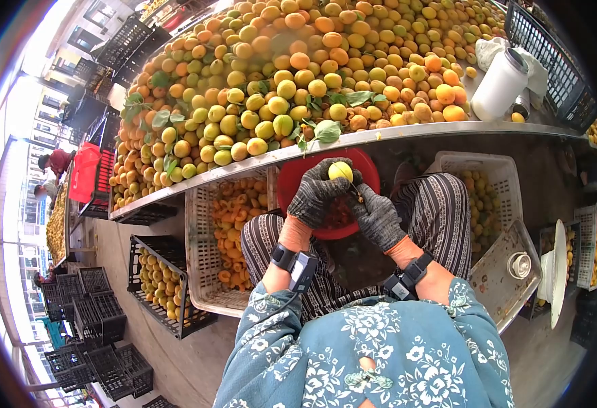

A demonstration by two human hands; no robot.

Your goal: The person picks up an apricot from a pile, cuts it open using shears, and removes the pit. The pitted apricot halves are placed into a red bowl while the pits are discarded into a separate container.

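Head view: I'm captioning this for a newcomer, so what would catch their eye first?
A huge heap of orange and yellow-green fruit covers the metal table across the top. Just below its edge, the gloved left hand holds one yellow fruit over a red basin, with the gloved right hand beside it.

Red bowl [366,166] — centre masked by both gloved hands; contents dark, unreadable.
Yellow fruit [340,171] — lower half buried in the left hand [315,195].
Right hand [378,217] — the thin item [357,194] pinched at its fingertips is too small to identify.
Fruit heap [298,75] — cut off at 12 o'clock.
Black crate [550,61], 2 o'clock — clipped by the lens rim.
Figures [57,163], 9 o'clock — too small to make out.
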